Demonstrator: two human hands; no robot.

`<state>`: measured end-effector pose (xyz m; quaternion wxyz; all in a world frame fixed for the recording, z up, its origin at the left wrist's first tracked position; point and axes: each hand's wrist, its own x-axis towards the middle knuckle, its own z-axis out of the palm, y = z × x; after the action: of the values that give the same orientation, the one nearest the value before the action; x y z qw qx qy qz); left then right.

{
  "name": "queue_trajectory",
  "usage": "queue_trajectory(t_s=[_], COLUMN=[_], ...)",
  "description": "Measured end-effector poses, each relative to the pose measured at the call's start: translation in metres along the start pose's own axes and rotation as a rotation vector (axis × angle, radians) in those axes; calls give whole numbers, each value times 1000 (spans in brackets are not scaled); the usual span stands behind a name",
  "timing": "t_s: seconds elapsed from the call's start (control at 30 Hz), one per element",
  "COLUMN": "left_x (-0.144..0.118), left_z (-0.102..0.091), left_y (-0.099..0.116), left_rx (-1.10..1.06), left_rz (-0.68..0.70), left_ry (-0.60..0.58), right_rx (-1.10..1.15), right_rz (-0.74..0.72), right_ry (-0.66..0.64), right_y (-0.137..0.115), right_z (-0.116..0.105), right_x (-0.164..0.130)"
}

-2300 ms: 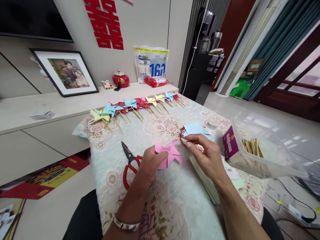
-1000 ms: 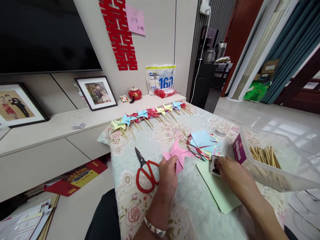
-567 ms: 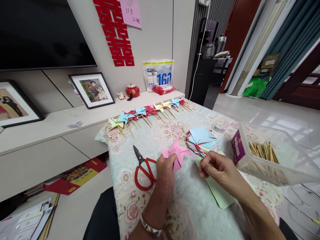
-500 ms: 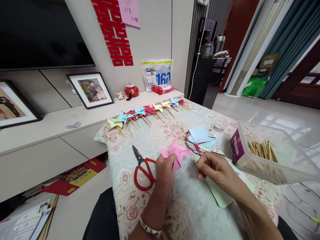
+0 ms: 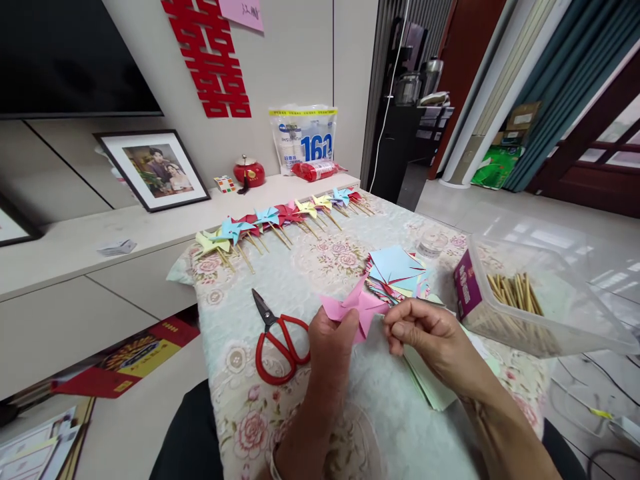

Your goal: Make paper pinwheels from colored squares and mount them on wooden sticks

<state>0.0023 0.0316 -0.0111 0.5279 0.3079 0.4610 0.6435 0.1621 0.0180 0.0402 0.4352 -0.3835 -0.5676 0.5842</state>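
Observation:
Between the thumb and fingers of my left hand (image 5: 333,340) is a pink paper pinwheel (image 5: 367,308), its folded blades spread out. My right hand (image 5: 423,337) is beside the pinwheel's right blade, thumb and fingertips pinched together; whatever they hold is too small to make out. Left of my left hand, red-handled scissors (image 5: 280,340) lie on the tablecloth with blades pointing away. Pale green paper sheets (image 5: 431,383) lie partly under my right hand. Behind the hands is a pile of coloured paper squares (image 5: 397,267), blue on top.
Several finished pinwheels on sticks (image 5: 267,217) line the table's far edge. A clear plastic box (image 5: 545,333) of wooden sticks (image 5: 517,293) stands at the right, near a roll of clear tape (image 5: 433,241). A white cabinet (image 5: 150,233) borders the table.
My right hand has moved left, up to the pinwheel's blade. My left hand has tilted the pinwheel slightly. The camera view has shifted a little to the right.

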Motion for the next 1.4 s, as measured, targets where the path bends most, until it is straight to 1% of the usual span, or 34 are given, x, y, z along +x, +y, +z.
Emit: queue_trajectory(t_s=[0.07,0.17,0.23,0.3,0.37,0.43,0.53,0.67,0.83,1.07,1.2,1.4], left_x=[-1,-5,-7,-9,-10,-12,-14,-16,-18,-17,-17,-18], left_z=[0,2,4,5,7,9,11,14,13,12,11,13], left_y=[1,5,8,11,12,12,10,10,11,6,8,12], left_rx=[38,127,160,154,140,133,105,76,84,52,55,107], left_rz=[19,48,54,54,47,35,13,-15,-12,-23,-44,-37], left_ry=[-6,16,18,-7,-34,-48,-71,-99,-106,-90,-93,-63], right_rx=[-108,-358,-516,-621,-665,-662,-610,-535,-449,-399,-439,-505], right_rz=[-96,-337,-479,-536,-525,-493,-434,-351,-306,-292,-327,-355], right_ry=[73,174,198,213,220,206,179,178,188,206,235,226], right_y=[-1,-1,-1,0,0,1,3,6,8,13,15,12], right_z=[2,6,7,8,10,11,14,14,13,13,13,12], right_x=[-1,0,2,3,5,5,6,7,7,10,10,11])
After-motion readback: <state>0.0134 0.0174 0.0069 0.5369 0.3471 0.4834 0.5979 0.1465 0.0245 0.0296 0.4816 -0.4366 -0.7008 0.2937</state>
